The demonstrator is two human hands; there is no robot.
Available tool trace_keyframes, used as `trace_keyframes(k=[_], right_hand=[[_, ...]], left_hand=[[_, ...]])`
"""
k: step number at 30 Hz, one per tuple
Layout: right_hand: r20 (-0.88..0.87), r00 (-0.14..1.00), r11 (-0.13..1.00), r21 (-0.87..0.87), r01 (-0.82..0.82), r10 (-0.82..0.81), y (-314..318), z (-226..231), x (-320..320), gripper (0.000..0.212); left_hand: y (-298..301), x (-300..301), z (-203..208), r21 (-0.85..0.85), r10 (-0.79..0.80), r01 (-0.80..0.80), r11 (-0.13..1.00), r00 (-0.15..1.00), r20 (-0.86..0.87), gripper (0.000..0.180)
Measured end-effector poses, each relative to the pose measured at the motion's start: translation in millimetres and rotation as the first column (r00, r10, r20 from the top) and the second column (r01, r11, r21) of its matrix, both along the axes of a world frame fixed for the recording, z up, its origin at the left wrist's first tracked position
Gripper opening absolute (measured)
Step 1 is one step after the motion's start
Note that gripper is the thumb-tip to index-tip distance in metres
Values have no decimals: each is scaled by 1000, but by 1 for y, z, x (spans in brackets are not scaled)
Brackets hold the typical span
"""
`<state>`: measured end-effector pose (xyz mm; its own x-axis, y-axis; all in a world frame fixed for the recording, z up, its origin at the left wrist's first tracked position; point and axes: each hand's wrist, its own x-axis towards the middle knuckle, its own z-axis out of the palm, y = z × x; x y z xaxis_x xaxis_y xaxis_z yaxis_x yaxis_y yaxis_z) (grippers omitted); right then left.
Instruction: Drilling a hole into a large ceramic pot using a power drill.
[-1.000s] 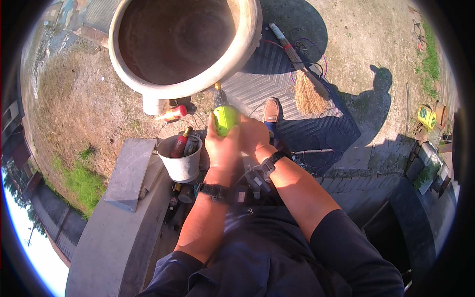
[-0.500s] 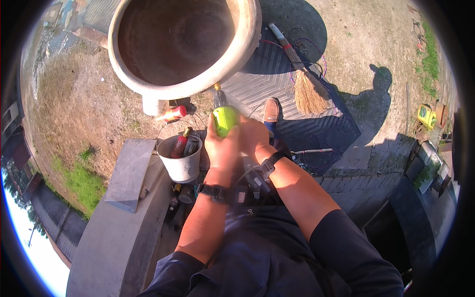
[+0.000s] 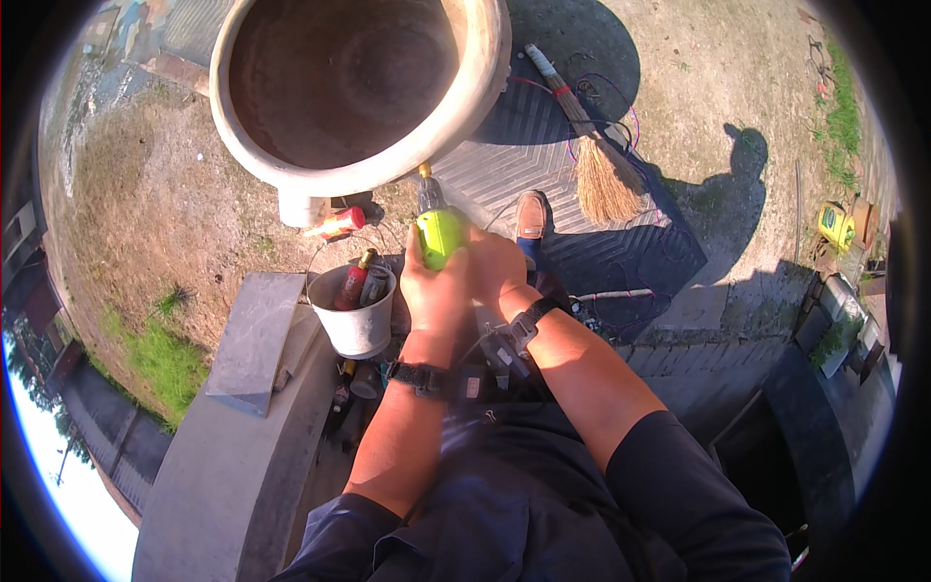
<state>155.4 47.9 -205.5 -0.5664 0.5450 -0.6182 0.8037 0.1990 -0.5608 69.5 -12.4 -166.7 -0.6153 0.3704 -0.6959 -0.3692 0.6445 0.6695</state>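
Note:
A lime-green power drill [image 3: 440, 236] points away from me, and its tip meets the near outer side of a large round clay pot [image 3: 456, 136], just under the rim. My left hand [image 3: 433, 291] is wrapped round the drill's left side and underside. On the right, my right hand [image 3: 497, 267] closes round its rear and grip, which the hand itself mostly hides. Whether the bit has gone into the pot's wall cannot be seen.
A white bucket [image 3: 354, 325] of tools stands left of my arms, by a stone slab [image 3: 256, 335] on a ledge. Behind it lies a red-and-yellow bottle [image 3: 337, 223]. A straw broom [image 3: 603, 179] and thin cables lie on the ribbed mat [image 3: 582, 257] to the right.
The pot's rim sits very slightly further left in view. Both hands keep the same hold on the drill, with its tip still at the pot.

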Motion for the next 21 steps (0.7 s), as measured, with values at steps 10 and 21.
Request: trace_keyframes(k=[10, 21], right_hand=[[43, 999, 999, -33, -4, 5, 0, -2, -1, 20], [10, 1000, 1000, 5, 14, -14, -2, -3, 0, 19]], left_hand=[[9, 2, 12, 69, 107, -114, 991, 989, 97, 78], [11, 2, 15, 40, 96, -101, 994, 990, 99, 76]])
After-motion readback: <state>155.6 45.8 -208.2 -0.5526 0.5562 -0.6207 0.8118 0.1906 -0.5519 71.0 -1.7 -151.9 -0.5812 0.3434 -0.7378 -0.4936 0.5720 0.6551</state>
